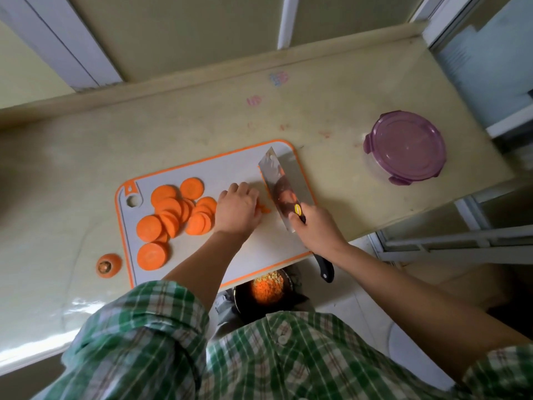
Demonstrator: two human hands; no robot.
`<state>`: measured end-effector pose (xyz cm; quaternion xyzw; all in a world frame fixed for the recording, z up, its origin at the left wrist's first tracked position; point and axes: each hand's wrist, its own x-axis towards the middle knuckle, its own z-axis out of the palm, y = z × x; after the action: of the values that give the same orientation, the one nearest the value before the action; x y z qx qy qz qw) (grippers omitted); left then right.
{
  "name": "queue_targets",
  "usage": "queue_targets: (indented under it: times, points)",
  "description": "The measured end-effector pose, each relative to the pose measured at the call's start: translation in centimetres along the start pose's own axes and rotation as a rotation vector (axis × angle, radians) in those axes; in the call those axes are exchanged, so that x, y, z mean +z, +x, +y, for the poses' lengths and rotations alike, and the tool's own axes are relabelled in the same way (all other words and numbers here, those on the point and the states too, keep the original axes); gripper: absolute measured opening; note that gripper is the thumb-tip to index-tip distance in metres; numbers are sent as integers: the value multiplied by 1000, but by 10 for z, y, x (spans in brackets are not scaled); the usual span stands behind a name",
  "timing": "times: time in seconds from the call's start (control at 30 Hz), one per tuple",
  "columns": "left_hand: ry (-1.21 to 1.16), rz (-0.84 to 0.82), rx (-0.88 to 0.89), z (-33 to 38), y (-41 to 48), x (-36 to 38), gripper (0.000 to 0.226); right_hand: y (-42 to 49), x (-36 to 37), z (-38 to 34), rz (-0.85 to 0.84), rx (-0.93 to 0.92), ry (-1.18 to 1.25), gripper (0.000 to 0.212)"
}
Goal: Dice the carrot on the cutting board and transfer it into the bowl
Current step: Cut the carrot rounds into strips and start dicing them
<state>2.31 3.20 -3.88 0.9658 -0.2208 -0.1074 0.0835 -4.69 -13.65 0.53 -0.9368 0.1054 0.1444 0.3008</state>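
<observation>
**Step in hand.** Dicing is under way. The left hand (238, 209) sits knuckles-up on the cutting board (202, 255), fingers curled together and clamped on a small cluster of carrot pieces (264, 209). The right hand (317, 230) is wrapped tight round the handle of the cleaver (281, 183). The blade stands just beside the left knuckles, at their 3 o'clock, and points toward 12 o'clock.

**Next move.** Judged from this layout, the next cut calls for the blade to drop through the held pieces with the left fingertips kept tucked back. The uncut carrot rounds (170, 215), at 9 o'clock on the board, then need feeding in. The bowl (242, 301) sits below the board's near edge at 6 o'clock and already holds diced carrot, so transfer is partly done.

**Count.**
- Cutting board: one.
- Cleaver: one.
- Bowl: one.
- Carrot rounds: at least ten; overlap prevents an exact count.
- Carrot top (108, 265): one, on the counter off the board at 8 o'clock.
- Purple-lidded container (405, 148): one, at 2 o'clock.
</observation>
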Motion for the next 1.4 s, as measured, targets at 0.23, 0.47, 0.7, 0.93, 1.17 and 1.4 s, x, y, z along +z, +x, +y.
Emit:
queue_targets:
  times: [0.23, 0.47, 0.7, 0.93, 1.17, 1.4]
  points:
    - [-109, 77, 69, -37, -21, 0, 67, -3, 14, -1, -7, -41, -162, 20]
    - [5, -22, 189, -50, -32, -3, 70, -11, 27, -17, 16, -60, -264, 21]
    - [0, -38, 211, -46, -32, -9, 61, -16, 41, -24, 41, -16, -305, 21]
    - [1, -49, 192, -42, -36, -4, 54, 3, 38, -36, 56, -97, -284, 18]
    - [-54, 5, 146, -38, -36, -6, 57, 27, 31, -40, 79, -128, -217, 21]
    - [37, -20, 328, -5, -15, -19, 29, 19, 9, -19, 97, -43, -80, 21]
